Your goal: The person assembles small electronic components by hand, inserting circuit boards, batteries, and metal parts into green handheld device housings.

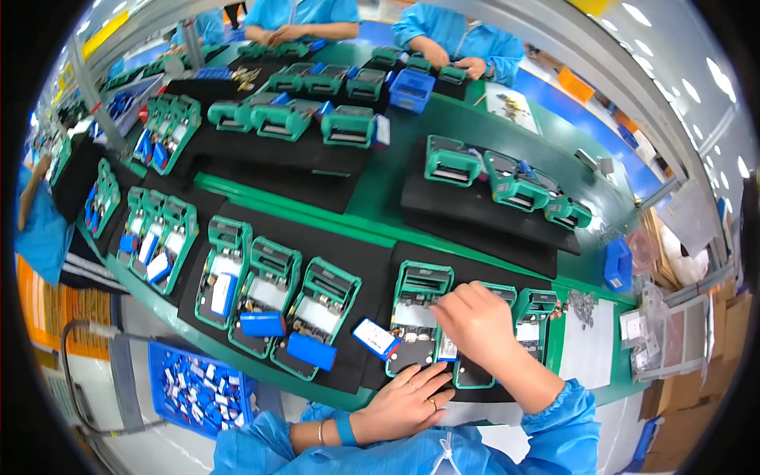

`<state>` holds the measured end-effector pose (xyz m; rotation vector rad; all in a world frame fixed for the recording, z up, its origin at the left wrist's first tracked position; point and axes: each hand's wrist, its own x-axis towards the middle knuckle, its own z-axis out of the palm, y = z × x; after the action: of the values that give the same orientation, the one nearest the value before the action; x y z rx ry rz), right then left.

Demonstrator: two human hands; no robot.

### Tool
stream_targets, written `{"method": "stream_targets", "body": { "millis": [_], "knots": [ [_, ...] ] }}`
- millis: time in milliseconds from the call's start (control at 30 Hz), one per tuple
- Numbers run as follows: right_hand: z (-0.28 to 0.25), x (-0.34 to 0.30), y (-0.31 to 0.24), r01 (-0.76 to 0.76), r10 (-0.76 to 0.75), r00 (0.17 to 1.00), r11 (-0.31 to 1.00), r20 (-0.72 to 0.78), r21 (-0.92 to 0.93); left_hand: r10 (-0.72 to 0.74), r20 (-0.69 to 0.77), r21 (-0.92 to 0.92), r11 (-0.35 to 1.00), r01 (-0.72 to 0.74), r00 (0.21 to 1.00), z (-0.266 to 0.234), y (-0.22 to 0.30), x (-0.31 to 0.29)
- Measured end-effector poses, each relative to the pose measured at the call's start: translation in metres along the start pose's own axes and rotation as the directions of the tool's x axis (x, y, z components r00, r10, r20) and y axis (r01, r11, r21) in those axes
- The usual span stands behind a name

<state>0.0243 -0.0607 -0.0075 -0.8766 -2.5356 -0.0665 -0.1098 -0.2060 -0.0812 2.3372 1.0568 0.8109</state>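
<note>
A green-framed device housing with exposed inner parts lies in front of me on a black mat. My left hand rests flat at its near edge, the fingers stretched out. Over the right side of this housing, my right hand has its fingers pinched together; whatever they may hold is hidden. Left of the housing lies a blue-and-white battery pack. Another green housing is partly covered by my right hand and forearm. Farther right sits a third housing.
Several open housings with blue packs, one housing among them, line the mat to the left. A blue bin of packs stands below the table's left edge. Small metal parts lie at right. Co-workers' hands work across the table.
</note>
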Motion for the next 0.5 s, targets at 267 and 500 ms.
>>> {"method": "stream_targets", "body": {
  "millis": [267, 500],
  "knots": [
    [-0.007, 0.001, 0.104, -0.403, 0.374, 0.868, 0.915, 0.327, 0.024, 0.046, -0.071, 0.16, 0.986, -0.034, 0.996, 0.005, -0.005, 0.004],
    [0.031, 0.014, 0.148, -0.119, 0.188, 0.925, 0.968, 0.33, -0.219, 0.161, -0.176, 0.317, 0.943, -0.099, 0.971, 0.032, -0.013, -0.003]
  ]
}}
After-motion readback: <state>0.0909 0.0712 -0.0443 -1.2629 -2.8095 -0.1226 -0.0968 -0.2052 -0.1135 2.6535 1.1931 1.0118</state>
